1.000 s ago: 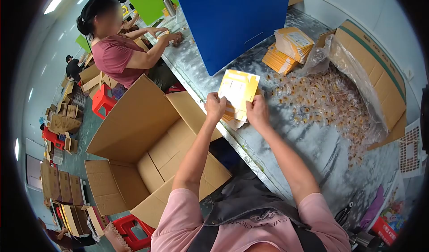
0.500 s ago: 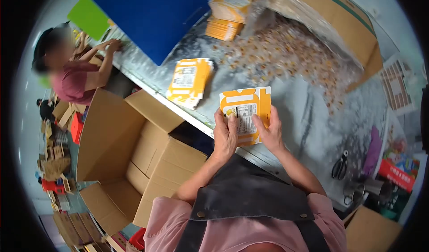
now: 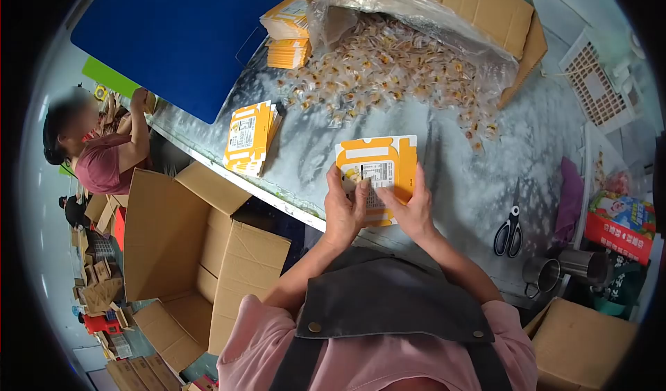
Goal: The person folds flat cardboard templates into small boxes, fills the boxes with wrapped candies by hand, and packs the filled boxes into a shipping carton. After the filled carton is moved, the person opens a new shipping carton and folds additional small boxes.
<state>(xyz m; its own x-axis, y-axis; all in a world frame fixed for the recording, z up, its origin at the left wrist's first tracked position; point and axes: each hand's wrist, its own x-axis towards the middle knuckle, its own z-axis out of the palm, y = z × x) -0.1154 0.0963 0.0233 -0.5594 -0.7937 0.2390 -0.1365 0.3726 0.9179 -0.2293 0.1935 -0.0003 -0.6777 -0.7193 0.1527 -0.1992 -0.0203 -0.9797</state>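
A flat yellow and white printed carton (image 3: 380, 172) is held up in front of the apron. My left hand (image 3: 345, 209) grips its left edge, thumb across the printed label. On the right edge my right hand (image 3: 414, 207) holds the same carton, its thumb also on the front. To the left, a stack of similar flat cartons (image 3: 246, 138) lies near the table's edge. Beyond my hands is a wide pile of small clear packets (image 3: 388, 68), spilling from a plastic-lined cardboard box (image 3: 472, 9). More cartons (image 3: 286, 34) are piled left of the packets.
A large open cardboard box (image 3: 173, 245) stands left of the table (image 3: 458, 176). Black scissors (image 3: 510, 231), metal cups (image 3: 541, 274) and a white basket (image 3: 596, 82) are at the right. A blue panel (image 3: 173, 37) stands at the back left, near a co-worker (image 3: 104, 155).
The stack that both hands held now lies on the table at left, and both hands hold a carton nearer the body. The view has swung right. The co-worker's arm is raised.
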